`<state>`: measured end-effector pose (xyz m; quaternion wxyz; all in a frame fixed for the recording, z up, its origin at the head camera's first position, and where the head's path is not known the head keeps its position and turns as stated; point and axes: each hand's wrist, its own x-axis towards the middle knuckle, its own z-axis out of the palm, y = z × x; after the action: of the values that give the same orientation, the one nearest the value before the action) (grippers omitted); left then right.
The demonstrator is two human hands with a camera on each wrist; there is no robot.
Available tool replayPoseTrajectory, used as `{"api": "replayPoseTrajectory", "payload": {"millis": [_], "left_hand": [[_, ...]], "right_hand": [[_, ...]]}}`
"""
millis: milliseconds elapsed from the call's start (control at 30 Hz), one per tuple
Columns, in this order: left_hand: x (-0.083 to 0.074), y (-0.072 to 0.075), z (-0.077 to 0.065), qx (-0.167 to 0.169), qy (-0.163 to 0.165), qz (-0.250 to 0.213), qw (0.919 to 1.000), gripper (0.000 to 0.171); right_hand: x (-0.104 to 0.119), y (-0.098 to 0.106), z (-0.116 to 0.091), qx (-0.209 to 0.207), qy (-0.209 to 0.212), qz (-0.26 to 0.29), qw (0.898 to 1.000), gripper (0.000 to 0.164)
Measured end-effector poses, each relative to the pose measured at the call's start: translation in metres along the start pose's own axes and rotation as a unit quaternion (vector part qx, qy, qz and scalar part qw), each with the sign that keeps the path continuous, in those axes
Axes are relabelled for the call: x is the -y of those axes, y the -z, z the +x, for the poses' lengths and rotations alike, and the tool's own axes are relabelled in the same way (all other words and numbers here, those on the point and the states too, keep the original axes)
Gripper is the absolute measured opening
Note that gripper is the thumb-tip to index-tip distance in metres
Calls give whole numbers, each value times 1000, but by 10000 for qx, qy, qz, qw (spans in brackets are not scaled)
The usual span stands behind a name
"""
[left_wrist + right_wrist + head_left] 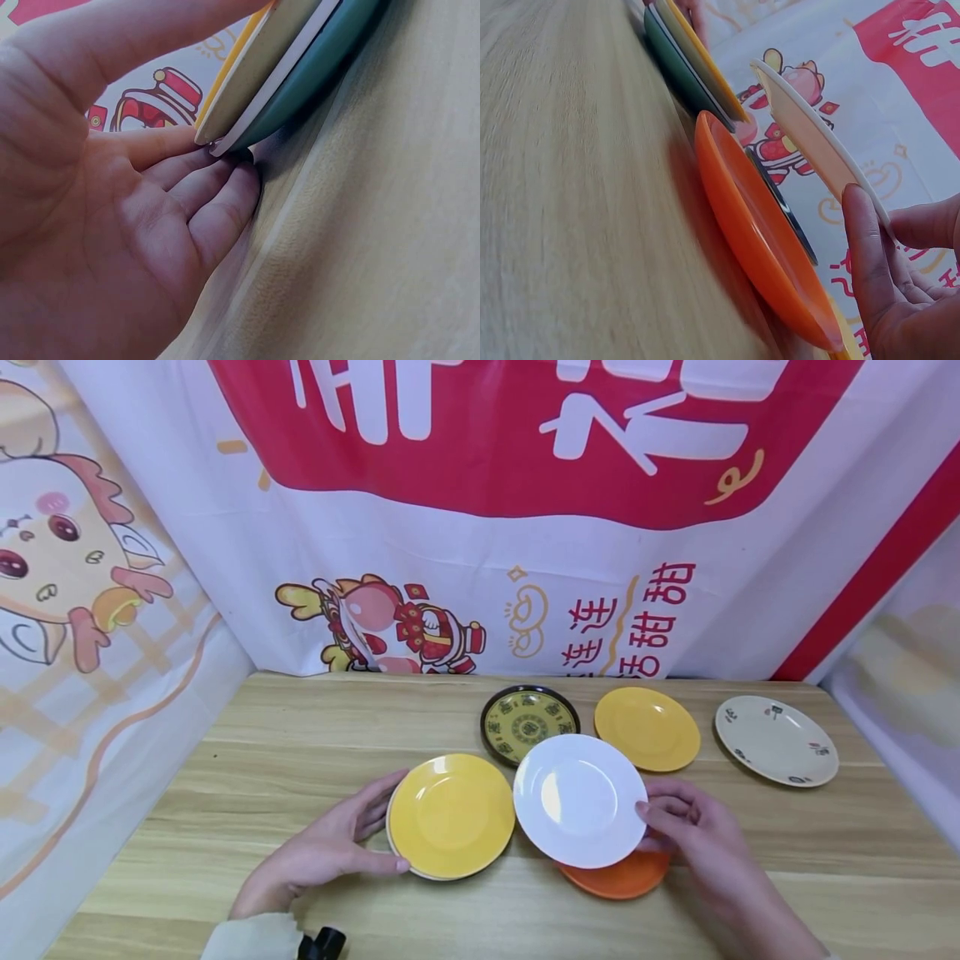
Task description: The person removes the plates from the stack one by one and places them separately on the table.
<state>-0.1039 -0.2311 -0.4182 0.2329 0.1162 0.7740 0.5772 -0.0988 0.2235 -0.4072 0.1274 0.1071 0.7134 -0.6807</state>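
In the head view my left hand (341,843) holds the left edge of a plate stack, topped by a yellow plate (453,818). The left wrist view shows the layers edge-on: a cream plate (259,75), a white rim and a dark green plate (322,75) at the bottom. Its fingertips are at the lower rims. My right hand (693,827) pinches the right rim of a white plate (581,843), thumb on the upper face and fingers beneath. That plate is raised and tilted over an orange plate (750,225), hiding most of it from above.
Behind lie a patterned dark-rimmed plate (528,720), another yellow plate (648,731) and a cream plate with small motifs (776,739) at the right. The wooden table (285,735) ends at a printed cloth backdrop (465,543). More cloth hangs at both sides.
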Motion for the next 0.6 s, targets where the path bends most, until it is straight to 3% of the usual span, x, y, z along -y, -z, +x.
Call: {"api": "replayPoseTrajectory", "payload": {"millis": [233, 600], "left_hand": [[0, 0, 0, 12, -8, -15, 10000, 113], [-1, 0, -1, 14, 6, 15, 10000, 112]], "right_hand": [[-5, 14, -3, -64, -23, 79, 9999, 34], [-18, 45, -7, -302, 288, 556, 9976, 19]]}}
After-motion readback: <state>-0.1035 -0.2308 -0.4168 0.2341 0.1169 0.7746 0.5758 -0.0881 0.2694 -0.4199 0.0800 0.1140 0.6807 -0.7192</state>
